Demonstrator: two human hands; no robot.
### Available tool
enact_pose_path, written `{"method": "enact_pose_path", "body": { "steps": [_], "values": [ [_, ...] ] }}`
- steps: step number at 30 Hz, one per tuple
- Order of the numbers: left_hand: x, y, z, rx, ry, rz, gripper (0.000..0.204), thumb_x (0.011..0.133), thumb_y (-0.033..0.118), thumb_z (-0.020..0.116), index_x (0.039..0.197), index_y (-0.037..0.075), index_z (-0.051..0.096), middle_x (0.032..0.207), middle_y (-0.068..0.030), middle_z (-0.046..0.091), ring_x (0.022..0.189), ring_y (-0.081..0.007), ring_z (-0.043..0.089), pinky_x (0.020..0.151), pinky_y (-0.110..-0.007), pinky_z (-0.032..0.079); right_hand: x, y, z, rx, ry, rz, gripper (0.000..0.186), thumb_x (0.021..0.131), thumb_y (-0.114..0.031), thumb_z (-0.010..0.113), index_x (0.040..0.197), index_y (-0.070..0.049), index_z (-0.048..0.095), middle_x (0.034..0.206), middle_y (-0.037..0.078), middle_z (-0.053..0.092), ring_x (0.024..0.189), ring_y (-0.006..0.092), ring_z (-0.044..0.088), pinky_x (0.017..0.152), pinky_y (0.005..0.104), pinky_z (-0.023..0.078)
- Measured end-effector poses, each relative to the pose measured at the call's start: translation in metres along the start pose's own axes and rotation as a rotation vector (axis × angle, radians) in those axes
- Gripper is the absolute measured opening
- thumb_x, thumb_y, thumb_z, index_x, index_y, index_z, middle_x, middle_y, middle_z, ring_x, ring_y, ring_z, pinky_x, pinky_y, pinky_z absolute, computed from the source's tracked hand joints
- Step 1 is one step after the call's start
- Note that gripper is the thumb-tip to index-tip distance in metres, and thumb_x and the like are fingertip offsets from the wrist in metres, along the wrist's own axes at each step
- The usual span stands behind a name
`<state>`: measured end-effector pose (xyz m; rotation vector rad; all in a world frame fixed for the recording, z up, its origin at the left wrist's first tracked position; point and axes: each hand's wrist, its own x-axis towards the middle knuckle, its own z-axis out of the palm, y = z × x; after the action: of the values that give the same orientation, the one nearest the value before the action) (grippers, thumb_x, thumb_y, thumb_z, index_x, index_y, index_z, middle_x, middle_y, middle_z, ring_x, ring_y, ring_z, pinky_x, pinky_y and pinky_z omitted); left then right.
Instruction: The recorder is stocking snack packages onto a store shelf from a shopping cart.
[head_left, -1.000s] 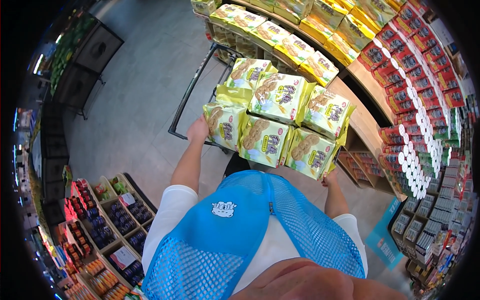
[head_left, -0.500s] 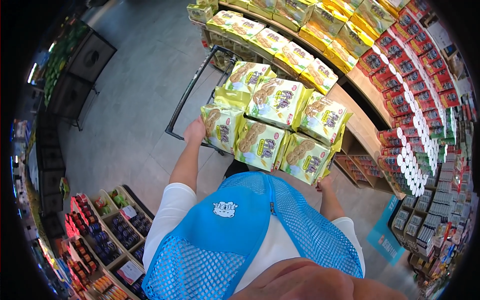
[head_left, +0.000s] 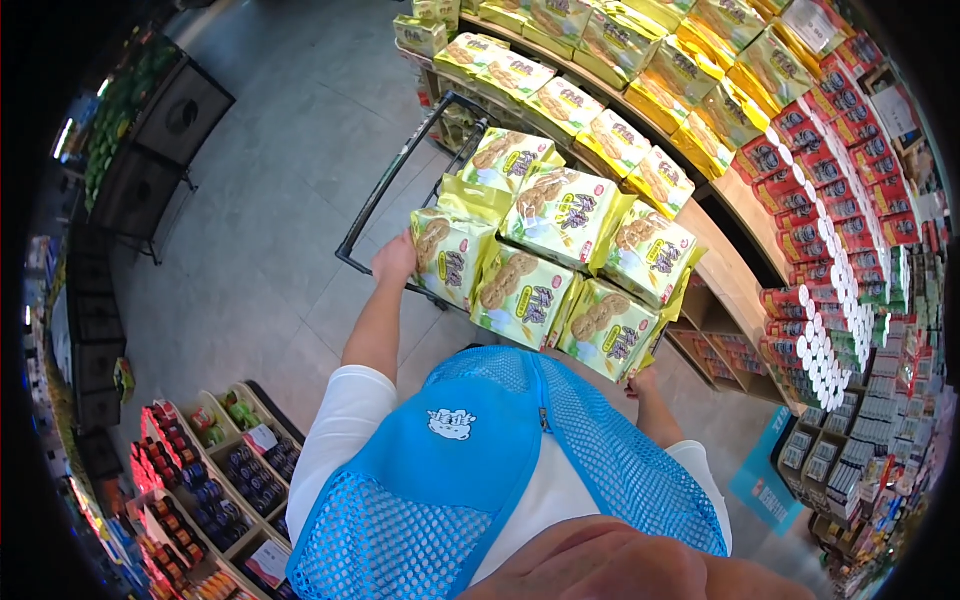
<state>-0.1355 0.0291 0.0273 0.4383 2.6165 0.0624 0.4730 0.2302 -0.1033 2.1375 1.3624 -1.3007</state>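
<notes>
Several green and yellow packs of biscuits or crackers lie in two rows over a black-framed cart, covering most of it. My left hand is closed at the cart's near rail, against the near left pack; that pack hides part of the fingers. At the near right pack, my right hand is curled below its lower corner. What the right fingers hold is hidden under the pack.
A curved wooden shelf runs past the cart's right side, with matching packs and red cans. Display bins stand at lower left. Dark crates of green produce are at far left. Grey floor lies between.
The shelf has shifted right and slightly down in view. The cart and its packs have shifted slightly right in view. Both hands keep their places at the load.
</notes>
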Motion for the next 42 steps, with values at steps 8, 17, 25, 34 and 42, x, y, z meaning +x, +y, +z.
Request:
{"method": "enact_pose_path", "body": {
  "steps": [8, 17, 25, 34, 42],
  "values": [
    [0.044, 0.004, -0.016, -0.001, 0.005, -0.002, 0.063, 0.108, 0.048, 0.021, 0.124, 0.012, 0.07, 0.123, -0.0174, 0.071, 0.117, -0.0355, 0.066, 0.099, -0.05, 0.051, -0.004, -0.047, 0.004, 0.011, 0.03, -0.001, 0.021, 0.097, -0.019, 0.059, 0.104, 0.001, 0.062, 0.073, 0.018, 0.065, 0.059, 0.0368, 0.071, 0.049, 0.049, 0.057],
    [0.063, -0.004, -0.03, 0.049, -0.036, -0.033, 0.064, 0.108, 0.049, 0.021, 0.122, 0.012, 0.07, 0.122, -0.0172, 0.071, 0.117, -0.0366, 0.066, 0.098, -0.05, 0.052, -0.022, -0.064, 0.022, -0.09, -0.007, -0.007, 0.017, 0.096, -0.016, 0.063, 0.095, 0.001, 0.065, 0.073, 0.019, 0.066, 0.058, 0.0352, 0.071, 0.048, 0.0486, 0.058],
    [0.088, -0.002, -0.047, 0.044, 0.035, -0.003, 0.063, 0.108, 0.049, 0.022, 0.119, 0.011, 0.071, 0.118, -0.0174, 0.072, 0.114, -0.0379, 0.067, 0.096, -0.052, 0.052, -0.01, -0.083, 0.031, -0.069, 0.002, 0.0, 0.013, 0.095, -0.008, 0.062, 0.104, 0.001, 0.065, 0.078, 0.022, 0.069, 0.059, 0.0353, 0.072, 0.046, 0.0464, 0.057],
    [0.09, -0.003, -0.06, 0.055, 0.081, -0.001, 0.062, 0.108, 0.048, 0.023, 0.122, 0.01, 0.07, 0.118, -0.0191, 0.072, 0.112, -0.0388, 0.067, 0.096, -0.051, 0.052, -0.009, -0.085, 0.049, -0.058, 0.028, -0.033, 0.017, 0.093, -0.011, 0.065, 0.105, 0.0, 0.06, 0.073, 0.019, 0.065, 0.053, 0.0319, 0.066, 0.042, 0.0439, 0.052],
    [0.098, 0.004, -0.056, 0.071, 0.073, 0.075, 0.061, 0.109, 0.047, 0.022, 0.117, 0.011, 0.07, 0.117, -0.0196, 0.071, 0.112, -0.0407, 0.066, 0.095, -0.053, 0.052, -0.021, -0.079, 0.052, 0.094, 0.193, -0.078, 0.018, 0.091, -0.018, 0.066, 0.094, -0.001, 0.058, 0.069, 0.015, 0.063, 0.048, 0.0261, 0.061, 0.04, 0.0393, 0.049]
  ]
}}
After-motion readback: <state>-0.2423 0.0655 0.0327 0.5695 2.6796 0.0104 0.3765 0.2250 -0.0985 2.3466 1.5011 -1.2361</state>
